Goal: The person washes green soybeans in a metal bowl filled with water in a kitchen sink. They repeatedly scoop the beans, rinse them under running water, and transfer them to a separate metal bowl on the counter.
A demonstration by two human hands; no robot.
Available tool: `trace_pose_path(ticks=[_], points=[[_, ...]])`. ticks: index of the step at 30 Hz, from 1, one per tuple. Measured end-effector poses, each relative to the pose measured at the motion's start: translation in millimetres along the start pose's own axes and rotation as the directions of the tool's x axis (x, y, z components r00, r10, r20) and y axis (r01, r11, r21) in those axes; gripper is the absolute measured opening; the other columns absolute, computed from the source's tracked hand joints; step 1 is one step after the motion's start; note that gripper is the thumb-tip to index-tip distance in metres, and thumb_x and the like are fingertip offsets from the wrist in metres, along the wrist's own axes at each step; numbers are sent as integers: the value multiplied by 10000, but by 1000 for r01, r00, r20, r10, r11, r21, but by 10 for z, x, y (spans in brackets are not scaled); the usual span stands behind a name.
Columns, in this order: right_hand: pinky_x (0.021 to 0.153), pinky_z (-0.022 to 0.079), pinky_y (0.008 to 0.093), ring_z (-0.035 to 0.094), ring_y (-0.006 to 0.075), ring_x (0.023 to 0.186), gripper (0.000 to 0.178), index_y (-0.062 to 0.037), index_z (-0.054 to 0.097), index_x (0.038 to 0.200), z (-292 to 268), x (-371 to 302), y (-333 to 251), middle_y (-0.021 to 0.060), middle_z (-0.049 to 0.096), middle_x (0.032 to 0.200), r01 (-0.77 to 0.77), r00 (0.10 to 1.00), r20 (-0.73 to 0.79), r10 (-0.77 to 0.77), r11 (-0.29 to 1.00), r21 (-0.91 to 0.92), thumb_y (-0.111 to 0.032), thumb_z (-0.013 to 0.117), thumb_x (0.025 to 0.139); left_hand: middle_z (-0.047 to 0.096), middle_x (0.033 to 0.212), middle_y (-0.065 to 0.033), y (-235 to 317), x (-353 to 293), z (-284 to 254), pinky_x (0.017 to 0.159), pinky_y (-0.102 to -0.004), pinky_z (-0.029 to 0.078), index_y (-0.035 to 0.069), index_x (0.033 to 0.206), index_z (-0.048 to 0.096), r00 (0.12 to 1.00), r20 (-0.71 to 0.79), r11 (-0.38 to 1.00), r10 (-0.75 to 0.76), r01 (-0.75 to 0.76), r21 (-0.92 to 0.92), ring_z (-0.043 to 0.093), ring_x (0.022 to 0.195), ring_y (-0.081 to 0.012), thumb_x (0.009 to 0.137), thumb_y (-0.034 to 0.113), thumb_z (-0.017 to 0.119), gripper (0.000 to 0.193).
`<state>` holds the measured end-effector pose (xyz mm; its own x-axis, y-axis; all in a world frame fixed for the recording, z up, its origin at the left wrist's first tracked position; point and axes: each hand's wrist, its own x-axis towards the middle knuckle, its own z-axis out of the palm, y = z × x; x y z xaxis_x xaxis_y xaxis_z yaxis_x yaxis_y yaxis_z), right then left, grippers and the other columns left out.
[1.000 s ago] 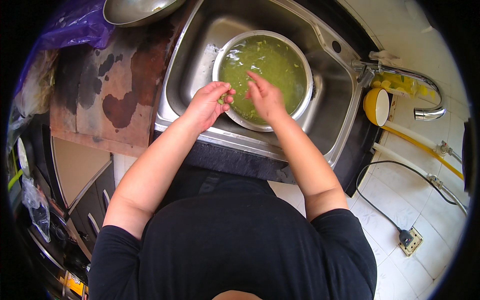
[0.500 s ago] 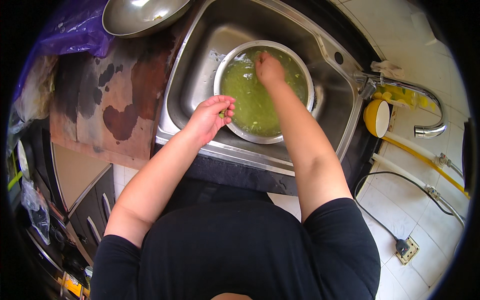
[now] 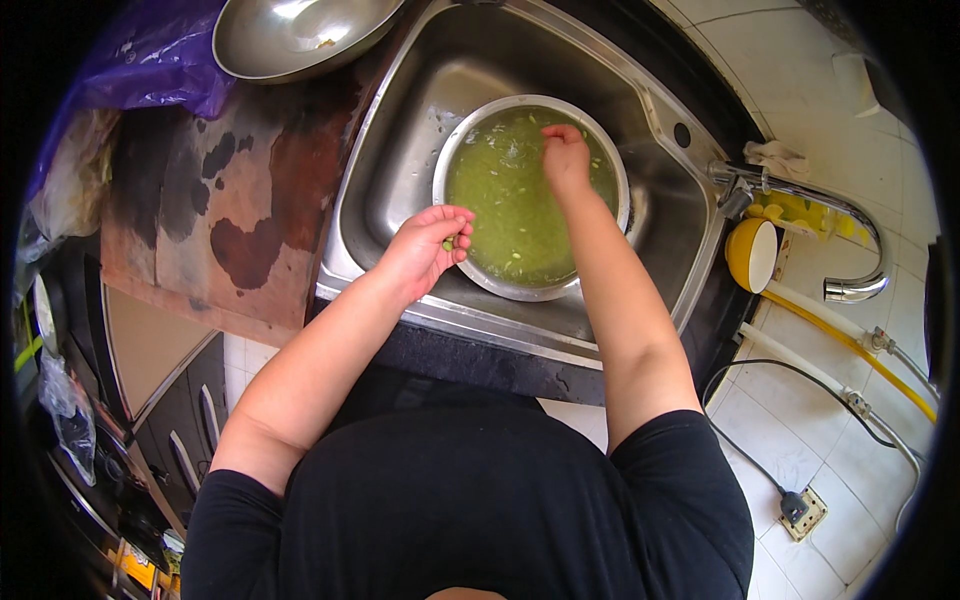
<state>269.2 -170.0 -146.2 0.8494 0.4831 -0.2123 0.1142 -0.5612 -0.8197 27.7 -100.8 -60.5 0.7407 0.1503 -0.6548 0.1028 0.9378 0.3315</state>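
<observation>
A round steel bowl full of cloudy green water with small pale bits floating in it stands inside a steel sink. My left hand hovers at the bowl's near left rim, fingers curled around small green pieces. My right hand reaches across to the far side of the bowl, its fingertips dipped into the green water.
A large empty steel bowl sits on the worn counter left of the sink, beside a purple plastic bag. A curved tap and a yellow cup are at the right. A cable and plug lie on the white tiles.
My right hand has moved from the bowl's near middle to its far side. My left hand has stayed at the near rim, drawing back slightly.
</observation>
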Motion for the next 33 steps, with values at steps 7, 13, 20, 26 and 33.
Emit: trace_pose_path(ticks=[7,13,20,26,33], points=[[754,430,424,548,370,862,282,-37,530,947,145,65,-273,221,581,907,121,992,77,-97,887,-446,-283,468,824,522,782,-28,-4,9,-16,612,-228,424,22,915,527,1000,-4,1000,-2,2,-7,486,691,-114,834,55,492,94],[695,423,426,551,367,788,259,-24,550,860,184,150,-69,208,582,815,148,985,137,-103,915,-376,-268,474,822,523,782,-27,4,-4,-2,612,-228,423,25,908,528,1000,-2,1000,10,-10,-8,488,692,-114,835,56,493,87],[619,415,333,533,197,642,283,-2,595,758,51,57,60,141,568,663,-75,941,307,140,974,-215,-264,499,809,512,781,-28,0,6,-11,607,-229,417,24,908,525,1000,-7,1000,10,-10,-3,478,690,-117,837,59,486,88],[599,410,307,512,160,604,255,-47,632,844,-107,-262,61,55,560,645,-112,940,321,119,993,-39,-258,490,826,509,777,-26,-2,10,-10,604,-227,412,18,913,522,1000,-11,1000,12,-12,3,473,684,-114,838,58,479,95],[598,394,226,475,73,633,266,-57,636,865,-360,-865,-392,-15,535,659,-124,821,560,116,992,-25,-275,485,845,504,767,-5,7,-15,29,610,-206,397,16,989,529,998,-11,994,63,-62,86,461,677,-85,845,82,500,161]])
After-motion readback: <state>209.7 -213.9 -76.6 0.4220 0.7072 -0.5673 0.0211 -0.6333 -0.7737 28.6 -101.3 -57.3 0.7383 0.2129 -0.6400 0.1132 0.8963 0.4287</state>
